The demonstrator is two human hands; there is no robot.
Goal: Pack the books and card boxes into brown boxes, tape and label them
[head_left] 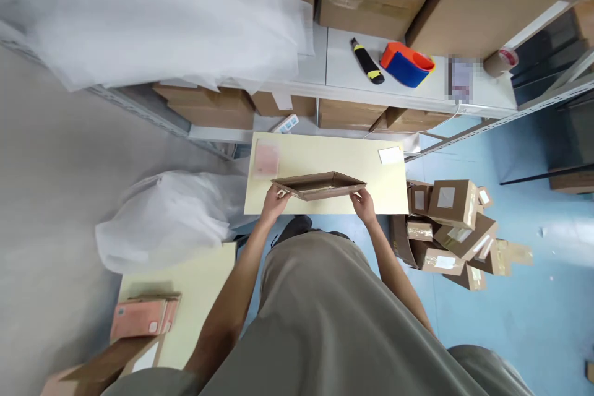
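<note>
A flattened brown cardboard box (320,185) is held just above a pale yellow table (325,158). My left hand (275,200) grips its left end with closed fingers. My right hand (362,203) grips its right end in the same way. A pink packet (266,159) lies on the table to the left of the box, and a small white label (390,155) lies at the table's right.
A grey shelf (417,83) behind the table carries a black and yellow knife (366,61), an orange and blue tape dispenser (407,64), a tape roll (501,61) and cartons. Taped boxes (452,229) are piled on the blue floor at right. White plastic bags (167,216) lie left. Pink packets (145,317) sit on a second table at lower left.
</note>
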